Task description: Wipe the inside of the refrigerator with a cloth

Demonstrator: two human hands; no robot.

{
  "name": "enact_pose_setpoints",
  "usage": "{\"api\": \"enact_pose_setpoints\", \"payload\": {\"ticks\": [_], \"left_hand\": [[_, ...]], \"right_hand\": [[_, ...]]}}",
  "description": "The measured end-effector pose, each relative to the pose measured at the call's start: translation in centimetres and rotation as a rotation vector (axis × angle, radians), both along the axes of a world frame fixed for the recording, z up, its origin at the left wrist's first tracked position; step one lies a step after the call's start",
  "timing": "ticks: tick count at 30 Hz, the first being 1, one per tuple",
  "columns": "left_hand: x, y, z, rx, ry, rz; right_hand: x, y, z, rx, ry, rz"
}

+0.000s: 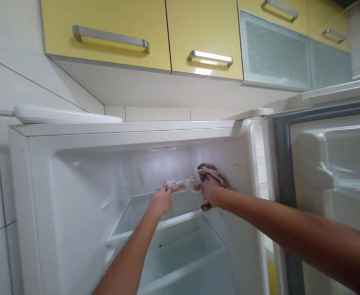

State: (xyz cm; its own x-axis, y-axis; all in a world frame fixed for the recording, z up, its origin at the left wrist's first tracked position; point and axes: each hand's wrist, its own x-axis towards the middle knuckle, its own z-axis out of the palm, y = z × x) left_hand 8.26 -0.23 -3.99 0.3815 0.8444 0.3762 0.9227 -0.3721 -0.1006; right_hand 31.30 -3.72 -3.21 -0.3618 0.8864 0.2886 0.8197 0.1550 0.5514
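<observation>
Centre of frame, inside the open fridge (pixel 32 196): a cloth (pixel 210 171) is being gripped by the right hand (pixel 211 191) against the inner wall. The shelf (pixel 143 229) is being steadied by the left hand (pixel 160 201), fingers curled. Two containers (pixel 186 185) are remaining behind; wiping seems unfinished.

Two bare forearms of one person enter from the lower edge of the head view, each ending in a hand: the left hand (pixel 160 200) and the right hand (pixel 211 191). No sleeve, glove, watch, bracelet or ring shows on either arm, which are uncovered along their whole visible length. The right forearm appears larger and thicker than the left because it lies nearer the camera.
</observation>
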Motion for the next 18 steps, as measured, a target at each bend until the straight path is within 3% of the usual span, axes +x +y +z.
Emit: {"api": "enact_pose_setpoints", "payload": {"ticks": [4, 8, 13, 18], "left_hand": [[-0.7, -0.2, -0.7, -0.012, -0.053, -0.019], [-0.3, -0.3, -0.8, -0.010, -0.079, -0.004], [3.6, 0.4, -0.1, 0.035, -0.089, 0.009], [8.0, 2.7, 0.5, 0.040, -0.143, 0.128]], "right_hand": [[-0.8, -1.3, 0.6, -0.003, -0.055, -0.172], [-2.4, -2.0, 1.7, 0.102, -0.051, -0.288], [-1.2, -1.1, 1.2, 0.154, -0.060, -0.301], [0.8, 2.3, 1.8, 0.139, -0.114, -0.239]]}}
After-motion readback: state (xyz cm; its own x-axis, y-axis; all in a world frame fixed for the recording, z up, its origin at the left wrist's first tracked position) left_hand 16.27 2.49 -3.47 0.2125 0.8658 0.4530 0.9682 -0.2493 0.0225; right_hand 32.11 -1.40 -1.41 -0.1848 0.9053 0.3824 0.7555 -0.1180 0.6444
